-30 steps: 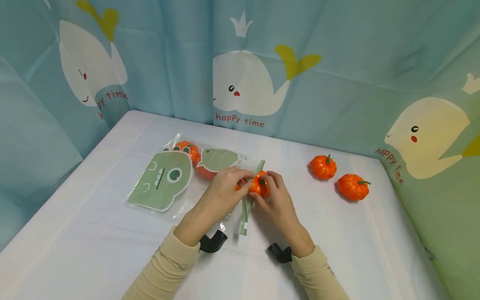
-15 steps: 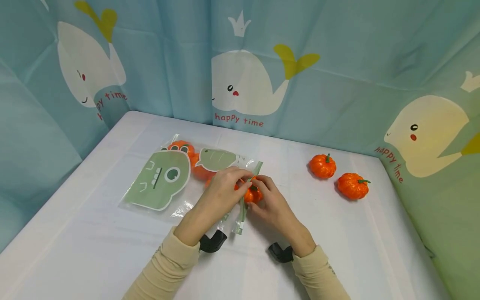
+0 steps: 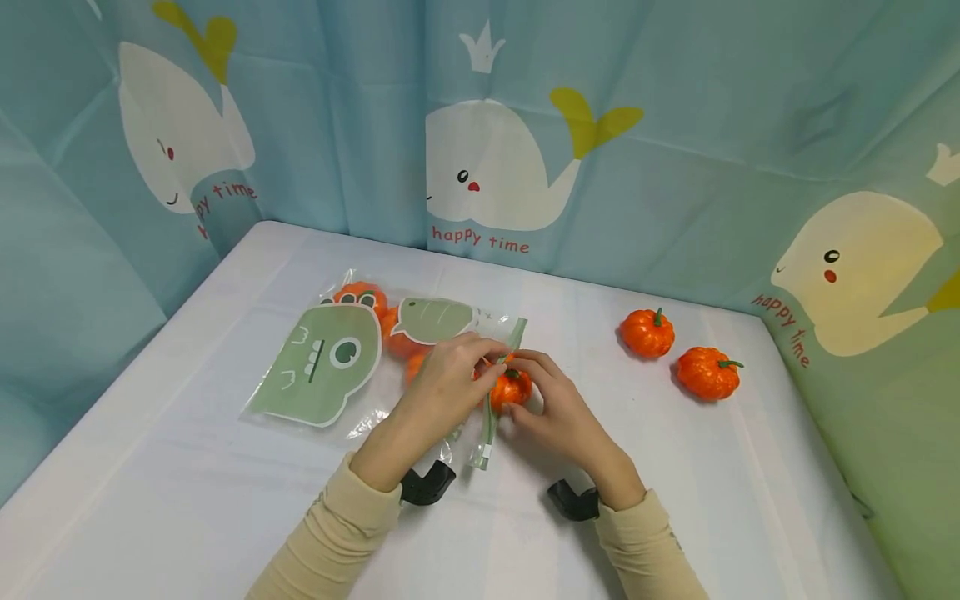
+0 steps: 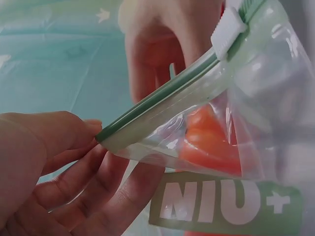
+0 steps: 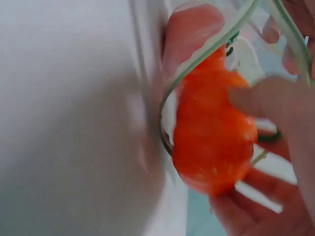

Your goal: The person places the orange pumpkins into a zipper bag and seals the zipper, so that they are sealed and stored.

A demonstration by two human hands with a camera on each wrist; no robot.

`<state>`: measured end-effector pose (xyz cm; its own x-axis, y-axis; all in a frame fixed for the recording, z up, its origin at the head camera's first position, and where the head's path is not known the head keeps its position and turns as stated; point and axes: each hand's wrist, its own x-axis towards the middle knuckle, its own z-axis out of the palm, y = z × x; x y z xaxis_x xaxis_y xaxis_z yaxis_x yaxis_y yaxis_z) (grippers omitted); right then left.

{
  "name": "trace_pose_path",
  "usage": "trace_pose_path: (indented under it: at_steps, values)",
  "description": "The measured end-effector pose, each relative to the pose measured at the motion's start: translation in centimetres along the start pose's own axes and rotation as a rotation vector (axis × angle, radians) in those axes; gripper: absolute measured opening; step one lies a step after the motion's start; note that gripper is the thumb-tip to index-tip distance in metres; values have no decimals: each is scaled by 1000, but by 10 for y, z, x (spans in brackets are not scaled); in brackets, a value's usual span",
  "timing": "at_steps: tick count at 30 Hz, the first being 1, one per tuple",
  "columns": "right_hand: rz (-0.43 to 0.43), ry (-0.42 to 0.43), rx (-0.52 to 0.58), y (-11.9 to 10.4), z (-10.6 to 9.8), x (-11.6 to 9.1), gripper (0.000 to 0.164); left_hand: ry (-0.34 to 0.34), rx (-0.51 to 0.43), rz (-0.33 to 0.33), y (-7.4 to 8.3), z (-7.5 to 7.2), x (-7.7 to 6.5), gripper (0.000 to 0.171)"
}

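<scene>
A clear zip bag (image 3: 318, 362) printed with a green one-eyed monster lies on the table, its opening facing right. My left hand (image 3: 444, 377) pinches the green zip edge (image 4: 162, 96) between thumb and finger. At the opening, my right hand (image 3: 561, 412) grips a small orange pumpkin (image 5: 211, 137) with a green stem, thumb on one side and fingers on the other. In the right wrist view, the green rim curves around part of this pumpkin. Several orange pumpkins show inside the bag, one at its far edge (image 3: 362, 295).
Two more orange pumpkins, one farther back (image 3: 647, 333) and one nearer (image 3: 707, 373), sit on the right of the white table (image 3: 187, 467). A white slider (image 4: 229, 33) is on the zip. Behind hangs a blue whale-print curtain (image 3: 712, 125). Black bands (image 3: 427, 483) show at both wrists.
The gripped pumpkin has shifted slightly left and toward me, at the bag's opening. My right hand has moved a little nearer to me. The left hand keeps its pinch on the zip edge.
</scene>
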<state>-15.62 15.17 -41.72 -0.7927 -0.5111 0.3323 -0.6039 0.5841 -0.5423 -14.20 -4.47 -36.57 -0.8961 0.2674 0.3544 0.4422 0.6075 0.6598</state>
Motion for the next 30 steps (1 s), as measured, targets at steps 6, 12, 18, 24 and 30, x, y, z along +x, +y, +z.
trace_pose_path:
  at_steps: [6,12,18,24,30]
  values:
    - [48,170,-78,5,11,2,51,-2,13,11,3,3,0,21]
    - [17,159,-68,5,19,3,53,-22,-8,-18,2,5,-1,21]
    - [7,1,52,1,18,3,51,-15,-1,-4,2,5,-1,19]
    - [8,-104,173,-1,18,1,51,11,26,20,2,7,-1,19]
    - [7,-148,264,0,18,-1,54,22,9,30,1,9,0,19]
